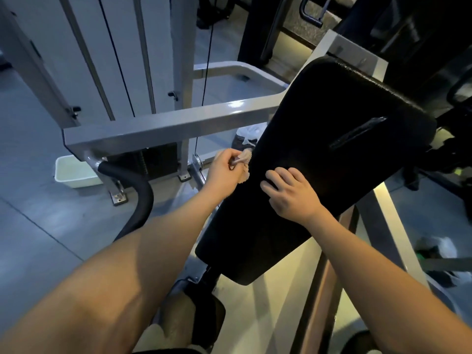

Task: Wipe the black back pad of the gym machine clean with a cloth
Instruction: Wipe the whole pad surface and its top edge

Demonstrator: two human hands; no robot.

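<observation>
The black back pad [324,139] of the gym machine runs diagonally through the middle of the view, from the upper right down to the lower centre. My left hand [224,172] grips a small pinkish cloth [244,162] and holds it against the pad's left edge. My right hand [291,192] lies on the pad's face just to the right of the cloth, fingers spread and flat on the padding. A long narrow mark [357,135] shows on the pad's upper half.
A grey steel frame bar [166,123] crosses behind the pad at the left. A black padded handle [138,190] curves down below it. A white plastic tub [74,172] stands on the grey floor at the left. Cables and uprights rise behind.
</observation>
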